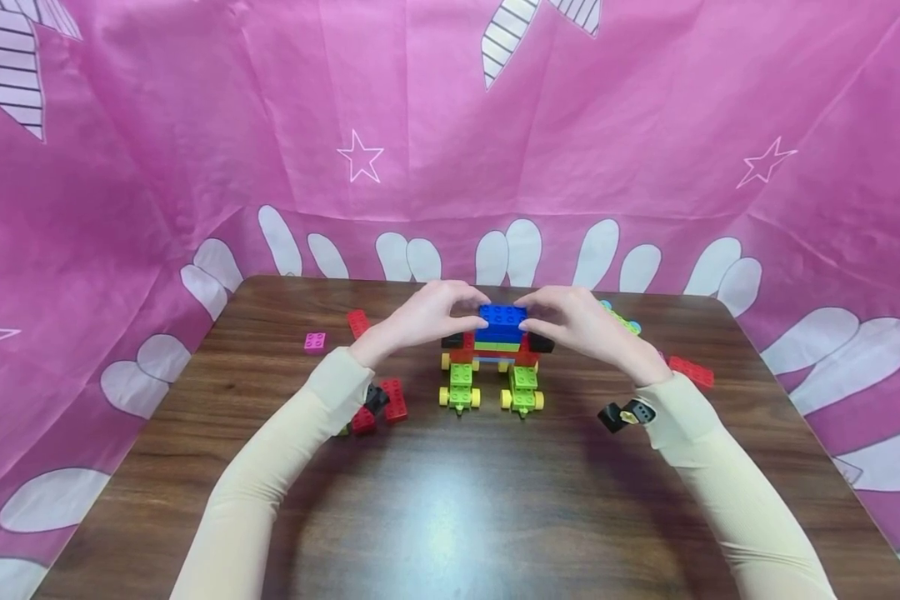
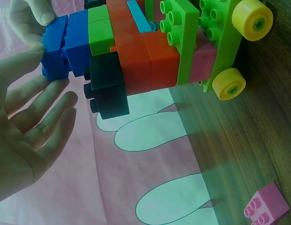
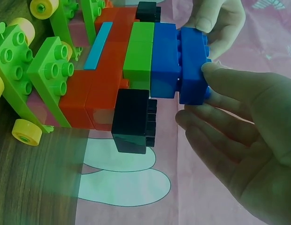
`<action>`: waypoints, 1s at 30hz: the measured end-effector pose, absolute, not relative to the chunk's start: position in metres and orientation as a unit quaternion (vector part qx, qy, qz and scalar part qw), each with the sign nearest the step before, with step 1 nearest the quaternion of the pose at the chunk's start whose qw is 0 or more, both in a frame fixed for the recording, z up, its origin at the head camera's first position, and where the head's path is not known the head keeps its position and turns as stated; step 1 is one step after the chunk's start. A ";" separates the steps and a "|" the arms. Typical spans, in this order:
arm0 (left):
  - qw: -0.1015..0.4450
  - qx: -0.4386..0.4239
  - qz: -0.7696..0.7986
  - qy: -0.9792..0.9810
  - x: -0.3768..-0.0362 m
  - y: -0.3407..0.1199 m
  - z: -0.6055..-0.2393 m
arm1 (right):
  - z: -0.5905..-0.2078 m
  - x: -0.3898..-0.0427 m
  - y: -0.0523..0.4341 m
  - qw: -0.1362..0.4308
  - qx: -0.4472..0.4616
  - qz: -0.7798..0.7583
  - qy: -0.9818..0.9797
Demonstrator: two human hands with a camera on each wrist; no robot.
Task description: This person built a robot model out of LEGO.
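Covering the walls on three sides is a pink cloth backdrop [image 1: 450, 125], thin and creased, printed with white stars and rounded white petal shapes. It encloses a dark wood-grain table [image 1: 450, 500] with rounded corners and a glossy top that reflects a pale patch of light near the front edge.

At the table's centre stands a brick model [image 1: 495, 358] of smooth, studded plastic: two lime-green wheeled bases with yellow wheels, red bricks above them, a thin light-blue strip, a green layer, then blue, with a black brick jutting out on each side. No boxes or trays are in view; the loose pieces lie straight on the wood.

The left hand [image 1: 420, 321] and the right hand [image 1: 581, 325] meet over the top blue brick [image 1: 502, 317]. Each pinches an end of it between thumb and fingertips, the remaining fingers loosely spread, as both wrist views show. That brick sits on the blue layer at the top of the model.

Scattered around are a small pink brick [image 1: 315, 341] at the far left, a red brick [image 1: 357, 322] near it, a red and black cluster [image 1: 378, 404] by the left sleeve, another red brick [image 1: 692, 372] to the right, and a black piece [image 1: 626, 414] beside the right sleeve. Both sleeves are cream-coloured.
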State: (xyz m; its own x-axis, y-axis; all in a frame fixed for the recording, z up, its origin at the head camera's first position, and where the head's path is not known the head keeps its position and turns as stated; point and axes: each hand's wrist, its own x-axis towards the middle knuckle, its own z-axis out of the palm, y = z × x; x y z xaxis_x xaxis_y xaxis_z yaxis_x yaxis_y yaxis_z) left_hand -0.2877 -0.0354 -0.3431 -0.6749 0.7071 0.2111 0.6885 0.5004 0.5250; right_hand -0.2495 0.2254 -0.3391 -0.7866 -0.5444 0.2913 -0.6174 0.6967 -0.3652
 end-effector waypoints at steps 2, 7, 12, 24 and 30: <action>0.015 0.402 0.296 0.866 -0.288 -0.036 -0.343 | -0.340 -0.250 0.225 0.082 0.318 0.227 -0.917; 0.025 0.402 0.305 0.863 -0.290 -0.039 -0.345 | -0.340 -0.251 0.224 0.074 0.314 0.224 -0.920; 0.037 0.400 0.317 0.859 -0.291 -0.041 -0.346 | -0.337 -0.251 0.222 0.061 0.309 0.224 -0.922; 0.049 0.392 0.330 0.857 -0.289 -0.039 -0.347 | -0.336 -0.250 0.221 0.054 0.313 0.231 -0.919; 0.053 0.389 0.332 0.858 -0.290 -0.039 -0.347 | -0.335 -0.250 0.221 0.044 0.303 0.241 -0.921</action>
State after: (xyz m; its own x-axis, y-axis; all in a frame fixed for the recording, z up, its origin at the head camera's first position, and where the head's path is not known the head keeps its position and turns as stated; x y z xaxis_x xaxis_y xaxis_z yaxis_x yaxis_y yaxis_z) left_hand -0.2899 -0.0388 -0.3469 -0.6915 0.7028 0.1669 0.6324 0.4772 0.6102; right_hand -0.2501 0.2209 -0.3346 -0.8120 -0.5377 0.2271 -0.5801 0.7002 -0.4163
